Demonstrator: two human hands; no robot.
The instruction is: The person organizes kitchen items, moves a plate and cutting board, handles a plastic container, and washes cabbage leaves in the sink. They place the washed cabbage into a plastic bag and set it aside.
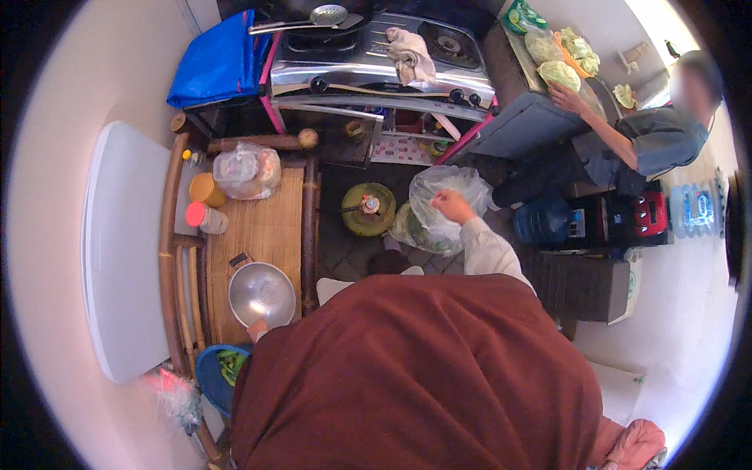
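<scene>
On the bamboo bench at left stands a round metal pan [262, 292] with rows of small holes or dots in its base and a dark handle. My left hand [257, 329] is at its near rim, fingers mostly hidden. Over an open clear plastic bag [449, 173] on the floor hangs my right hand [455, 205], fingertips drawn together. Whether they pinch anything is too small to tell. Green leafy matter [420, 229] shows through the bag. Left of the bag stands a green gas cylinder [369, 210] with a regulator on top.
The bamboo bench [249, 229] also carries jars [207, 217] and a filled plastic bag [247, 170]. Beside it, a blue basin [214, 376] holds green vegetables. A gas stove [376, 64] stands ahead. Another person [658, 138] at right touches a cabbage [559, 76].
</scene>
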